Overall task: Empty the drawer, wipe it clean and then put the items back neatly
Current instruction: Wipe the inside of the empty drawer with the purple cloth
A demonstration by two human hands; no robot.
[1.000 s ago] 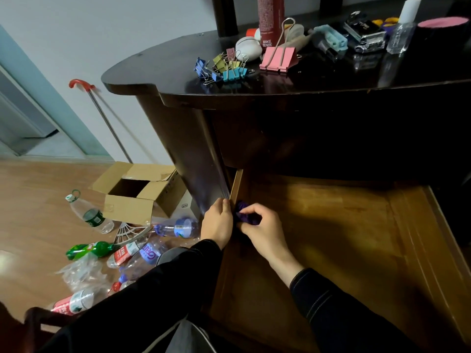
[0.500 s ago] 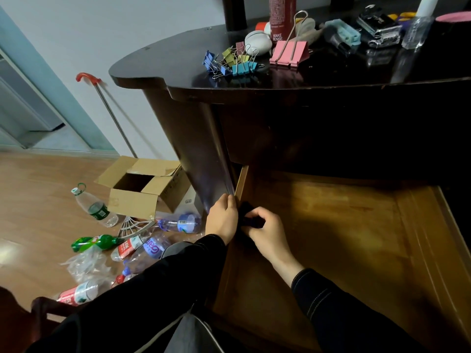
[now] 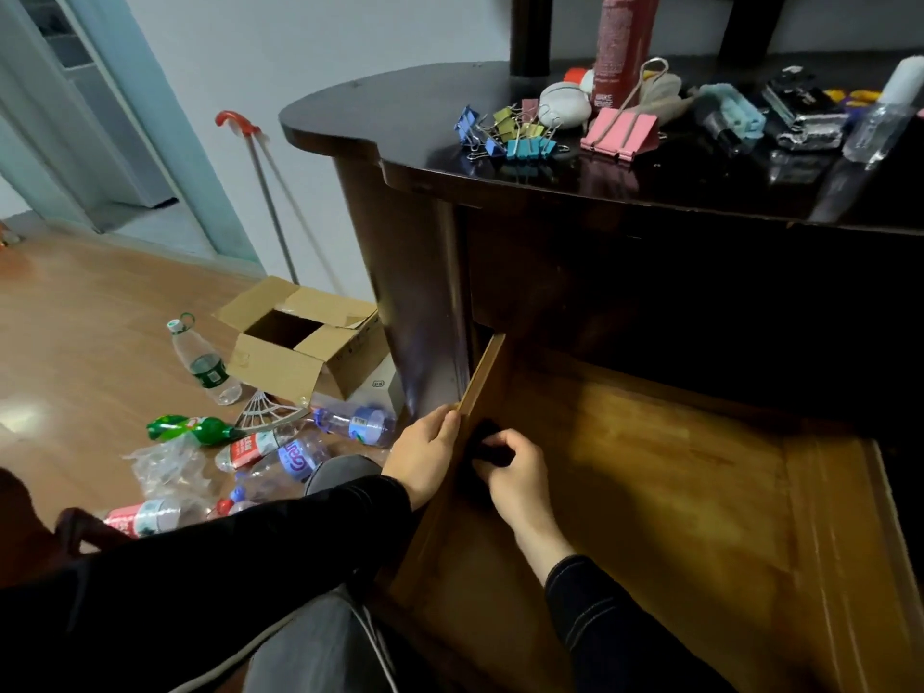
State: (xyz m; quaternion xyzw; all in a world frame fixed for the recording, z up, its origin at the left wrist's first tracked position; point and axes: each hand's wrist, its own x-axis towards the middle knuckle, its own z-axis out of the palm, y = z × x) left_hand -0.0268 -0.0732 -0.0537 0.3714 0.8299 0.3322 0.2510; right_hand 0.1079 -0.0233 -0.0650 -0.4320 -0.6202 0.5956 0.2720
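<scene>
Wiping is judged in hand. The drawer (image 3: 650, 472) is gripped at its left wall by the left hand (image 3: 424, 455); a dark cloth (image 3: 482, 442) is pinched against that wall by the right hand (image 3: 522, 475). Next, the bottom is to be wiped.

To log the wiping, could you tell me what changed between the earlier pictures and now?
The right hand, still gripping the dark cloth, has slid slightly along the drawer's left wall toward the person. Nothing was taken up or let go. The left hand still holds that wall's top edge; the binder clips stay put.
</scene>
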